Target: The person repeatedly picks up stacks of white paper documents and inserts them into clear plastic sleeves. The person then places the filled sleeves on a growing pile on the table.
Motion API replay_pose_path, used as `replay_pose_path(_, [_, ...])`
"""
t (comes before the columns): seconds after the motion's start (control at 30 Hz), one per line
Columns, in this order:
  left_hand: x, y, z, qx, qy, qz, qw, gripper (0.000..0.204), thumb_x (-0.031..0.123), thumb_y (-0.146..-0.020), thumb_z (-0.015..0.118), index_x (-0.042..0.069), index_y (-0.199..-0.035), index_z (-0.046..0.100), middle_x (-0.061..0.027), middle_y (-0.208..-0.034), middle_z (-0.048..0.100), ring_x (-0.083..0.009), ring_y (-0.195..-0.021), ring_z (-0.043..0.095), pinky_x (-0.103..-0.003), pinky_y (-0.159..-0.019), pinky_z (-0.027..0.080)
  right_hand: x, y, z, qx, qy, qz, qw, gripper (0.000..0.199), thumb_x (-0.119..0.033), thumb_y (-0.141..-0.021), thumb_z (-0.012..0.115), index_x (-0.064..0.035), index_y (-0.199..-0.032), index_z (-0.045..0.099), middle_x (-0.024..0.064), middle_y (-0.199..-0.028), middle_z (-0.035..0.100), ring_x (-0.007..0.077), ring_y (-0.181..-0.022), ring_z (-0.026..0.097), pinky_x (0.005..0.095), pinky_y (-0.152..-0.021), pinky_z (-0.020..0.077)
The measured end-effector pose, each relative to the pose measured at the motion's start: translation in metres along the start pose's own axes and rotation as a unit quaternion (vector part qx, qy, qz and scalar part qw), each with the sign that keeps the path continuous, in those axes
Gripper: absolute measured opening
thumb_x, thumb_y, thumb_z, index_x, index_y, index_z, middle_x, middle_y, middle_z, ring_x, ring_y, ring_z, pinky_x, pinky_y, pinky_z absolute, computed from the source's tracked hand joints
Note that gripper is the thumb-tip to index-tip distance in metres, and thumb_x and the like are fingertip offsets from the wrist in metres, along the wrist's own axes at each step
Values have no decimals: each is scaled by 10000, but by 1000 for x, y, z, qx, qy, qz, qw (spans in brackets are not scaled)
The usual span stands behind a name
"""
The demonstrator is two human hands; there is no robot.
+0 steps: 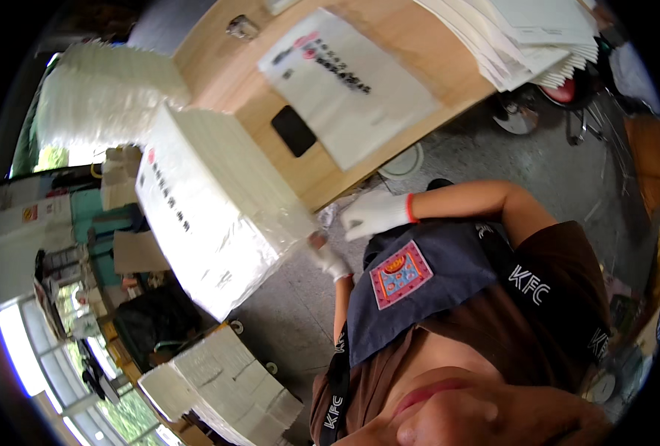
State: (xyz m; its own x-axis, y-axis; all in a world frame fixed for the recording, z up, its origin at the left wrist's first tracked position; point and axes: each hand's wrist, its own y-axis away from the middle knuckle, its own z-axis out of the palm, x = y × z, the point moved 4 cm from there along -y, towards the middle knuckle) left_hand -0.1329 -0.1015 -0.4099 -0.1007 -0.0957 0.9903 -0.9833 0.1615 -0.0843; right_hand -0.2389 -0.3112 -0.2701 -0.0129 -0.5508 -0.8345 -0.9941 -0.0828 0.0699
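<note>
My left hand (pixel 331 260), in a white glove with fingertips that look bare, is at the near corner of a thick stack of white printed bags or sheets (pixel 204 215). Its fingers are blurred, and whether they grip the stack I cannot tell. The stack has a glossy, plastic-like face and leans past the table's edge. My right hand (pixel 377 214) wears a white glove with a red cuff. Its fingers are curled in just off the table edge, beside some crumpled clear plastic (pixel 330 213); what they hold, if anything, is hidden.
A wooden table (pixel 389 37) bears a flat white printed bag or sheet (pixel 352 89), a black phone-like object (pixel 293 131) and a pile of white sheets (pixel 545 30). Another white stack (pixel 107 93) stands at the far left. A white bundle (pixel 222 383) sits low at the left.
</note>
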Motion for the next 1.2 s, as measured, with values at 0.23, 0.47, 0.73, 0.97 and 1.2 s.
replay_pose_path(0.23, [109, 16, 249, -335, -255, 340, 841, 225, 215, -775, 677, 114, -971, 632, -112, -921, 613, -319, -904, 553, -426, -802, 431, 97, 139, -20, 114, -206, 341, 910, 312, -330, -887, 533, -44, -951, 640, 63, -752, 678, 147, -645, 644, 286, -634, 514])
replay_pose_path(0.47, [95, -19, 348, -408, -390, 232, 792, 199, 327, -767, 672, 130, -791, 661, -99, -833, 637, -311, -844, 575, -427, -755, 441, 111, 164, -33, 238, -218, 310, 895, 350, -376, -883, 547, -45, -954, 640, 76, -794, 676, 157, -652, 643, 292, -625, 511])
replay_pose_path(0.73, [89, -45, 351, -560, -114, 107, 814, 236, 258, -931, 540, 44, -853, 602, -95, -757, 613, -201, -700, 568, -318, -704, 457, 169, 76, -105, 382, -403, 247, 794, 481, -458, -887, 540, -57, -1152, 549, 102, -845, 642, 171, -721, 632, 299, -628, 507])
replay_pose_path(0.97, [219, -93, 333, -440, 253, -111, 854, 127, 69, -915, 553, 88, -1038, 535, -11, -805, 577, -48, -575, 461, -236, -573, 447, 222, 103, -115, 291, 351, 144, 878, 356, -416, -884, 548, -82, -962, 642, 157, -861, 663, 272, -806, 649, 370, -645, 510])
replay_pose_path(1.2, [229, -43, 328, -469, -73, 194, 858, 212, 15, -833, 589, 87, -1030, 559, -91, -790, 616, -176, -525, 529, -304, -531, 461, 98, 61, -166, 403, -14, 215, 889, 334, -392, -856, 556, -88, -940, 666, 152, -928, 671, 288, -921, 639, 371, -798, 496])
